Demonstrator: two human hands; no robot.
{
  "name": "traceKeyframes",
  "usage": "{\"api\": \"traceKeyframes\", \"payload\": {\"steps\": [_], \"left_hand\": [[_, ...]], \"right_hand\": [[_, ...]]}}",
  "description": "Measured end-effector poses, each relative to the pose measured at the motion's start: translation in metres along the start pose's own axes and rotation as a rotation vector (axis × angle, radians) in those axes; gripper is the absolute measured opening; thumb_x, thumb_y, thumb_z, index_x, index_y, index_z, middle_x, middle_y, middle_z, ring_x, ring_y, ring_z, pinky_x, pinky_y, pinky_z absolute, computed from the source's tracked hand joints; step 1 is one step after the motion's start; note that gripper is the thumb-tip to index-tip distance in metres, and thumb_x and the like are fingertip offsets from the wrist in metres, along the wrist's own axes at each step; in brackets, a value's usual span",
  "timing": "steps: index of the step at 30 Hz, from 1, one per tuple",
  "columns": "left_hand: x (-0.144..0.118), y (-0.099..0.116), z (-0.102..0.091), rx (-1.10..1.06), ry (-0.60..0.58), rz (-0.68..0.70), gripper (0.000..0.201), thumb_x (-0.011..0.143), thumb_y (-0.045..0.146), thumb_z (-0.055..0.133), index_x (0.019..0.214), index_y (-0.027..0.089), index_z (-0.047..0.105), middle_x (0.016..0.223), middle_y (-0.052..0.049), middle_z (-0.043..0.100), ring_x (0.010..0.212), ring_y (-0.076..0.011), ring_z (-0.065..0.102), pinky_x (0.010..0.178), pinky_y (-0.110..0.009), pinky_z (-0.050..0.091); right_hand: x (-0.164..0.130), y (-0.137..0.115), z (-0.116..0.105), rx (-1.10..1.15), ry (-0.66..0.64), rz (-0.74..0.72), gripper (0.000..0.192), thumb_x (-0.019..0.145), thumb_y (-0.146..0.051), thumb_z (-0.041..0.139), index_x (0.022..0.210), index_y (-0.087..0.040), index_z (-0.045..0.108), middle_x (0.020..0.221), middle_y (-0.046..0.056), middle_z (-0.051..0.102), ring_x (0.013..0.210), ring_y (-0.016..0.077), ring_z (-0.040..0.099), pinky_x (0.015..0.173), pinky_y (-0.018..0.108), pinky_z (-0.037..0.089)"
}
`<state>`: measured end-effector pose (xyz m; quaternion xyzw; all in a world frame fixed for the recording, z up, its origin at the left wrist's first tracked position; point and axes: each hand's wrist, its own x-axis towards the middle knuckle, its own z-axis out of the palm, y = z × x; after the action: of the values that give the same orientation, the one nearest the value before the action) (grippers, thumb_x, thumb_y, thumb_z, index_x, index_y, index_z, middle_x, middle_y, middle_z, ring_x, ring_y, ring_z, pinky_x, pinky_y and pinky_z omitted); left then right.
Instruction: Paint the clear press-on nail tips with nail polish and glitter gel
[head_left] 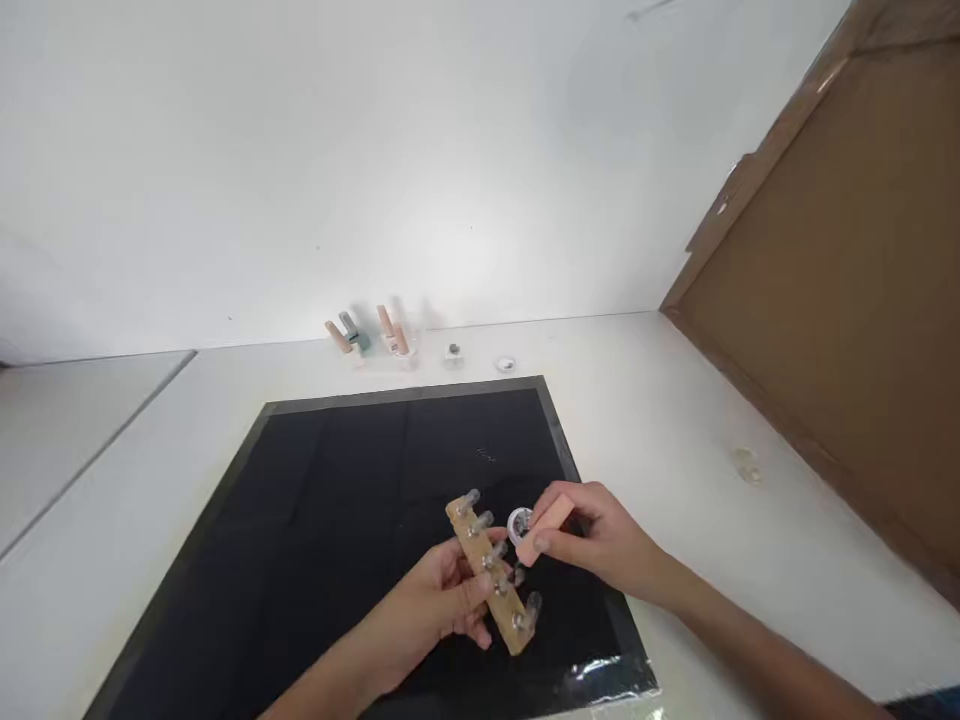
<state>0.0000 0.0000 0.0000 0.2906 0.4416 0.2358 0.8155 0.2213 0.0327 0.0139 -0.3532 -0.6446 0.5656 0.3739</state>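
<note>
A black mat (337, 480) lies on the white worktop (675, 420) before me; along the far wall I see small peach and grey-green tools (367, 335), two tiny round bits (480, 357); a brown board (847, 300) leans at right.

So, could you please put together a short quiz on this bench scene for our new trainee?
1. True or false: the left hand holds the wooden strip studded with bolts above the black mat.
2. What does the right hand grip?
A. a pink-handled tool
B. a hammer
C. a tape roll
3. Fill in: the spare tools lie at the far edge of the white table, against the ____.

Key:
1. True.
2. A; its metal socket end is at the bolts.
3. Wall.
</note>
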Motion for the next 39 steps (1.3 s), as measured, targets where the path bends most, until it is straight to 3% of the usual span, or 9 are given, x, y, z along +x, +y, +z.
{"api": "traceKeyframes", "payload": {"steps": [5, 11, 20, 26, 30, 39], "left_hand": [[0.003, -0.001, -0.004, -0.01, -0.02, 0.025, 0.07, 0.066, 0.047, 0.085, 0.124, 0.018, 0.058, 0.099, -0.005, 0.062, 0.068, -0.0099, 0.057, 0.057, -0.022, 0.05], [0.002, -0.003, -0.004, -0.05, -0.027, 0.053, 0.063, 0.068, 0.04, 0.085, 0.122, 0.019, 0.06, 0.098, -0.006, 0.065, 0.074, -0.0122, 0.061, 0.057, -0.021, 0.051], [0.002, 0.003, -0.002, -0.132, 0.012, 0.056, 0.064, 0.065, 0.037, 0.088, 0.121, 0.019, 0.062, 0.093, -0.004, 0.067, 0.068, -0.0094, 0.061, 0.056, -0.02, 0.051], [0.003, 0.001, -0.005, -0.144, 0.025, 0.068, 0.062, 0.067, 0.034, 0.087, 0.122, 0.02, 0.061, 0.093, -0.003, 0.068, 0.068, -0.0092, 0.062, 0.057, -0.02, 0.051], [0.005, -0.001, -0.007, -0.156, 0.015, 0.07, 0.062, 0.066, 0.034, 0.088, 0.122, 0.02, 0.062, 0.092, -0.004, 0.068, 0.073, -0.0119, 0.064, 0.057, -0.02, 0.051], [0.005, -0.003, -0.011, -0.212, 0.012, 0.085, 0.057, 0.071, 0.028, 0.085, 0.124, 0.022, 0.063, 0.096, -0.006, 0.071, 0.07, -0.0102, 0.063, 0.057, -0.019, 0.05]], "right_hand": [[-0.001, -0.004, 0.003, -0.028, 0.005, -0.029, 0.021, 0.087, -0.032, 0.067, 0.073, -0.019, 0.073, 0.074, 0.004, 0.075, 0.06, 0.0123, 0.06, 0.053, 0.023, 0.042], [0.0, -0.005, 0.003, -0.087, 0.036, -0.043, 0.018, 0.08, -0.025, 0.075, 0.064, -0.017, 0.071, 0.066, 0.003, 0.072, 0.052, 0.0093, 0.051, 0.047, 0.021, 0.036], [0.001, -0.005, 0.0, -0.145, 0.102, -0.093, 0.023, 0.084, -0.02, 0.068, 0.061, -0.017, 0.067, 0.065, 0.002, 0.069, 0.051, 0.0088, 0.048, 0.046, 0.021, 0.035], [0.002, -0.002, 0.0, -0.078, 0.099, -0.123, 0.024, 0.087, -0.035, 0.067, 0.069, -0.02, 0.07, 0.071, 0.003, 0.072, 0.058, 0.0117, 0.059, 0.052, 0.023, 0.044], [0.003, -0.001, 0.003, -0.071, 0.057, -0.111, 0.022, 0.086, -0.035, 0.069, 0.071, -0.02, 0.073, 0.073, 0.003, 0.073, 0.063, 0.0121, 0.062, 0.055, 0.022, 0.046], [0.005, 0.0, 0.001, -0.141, 0.105, -0.057, 0.021, 0.083, -0.02, 0.069, 0.062, -0.018, 0.069, 0.067, 0.001, 0.069, 0.053, 0.0086, 0.049, 0.047, 0.021, 0.035]]}}
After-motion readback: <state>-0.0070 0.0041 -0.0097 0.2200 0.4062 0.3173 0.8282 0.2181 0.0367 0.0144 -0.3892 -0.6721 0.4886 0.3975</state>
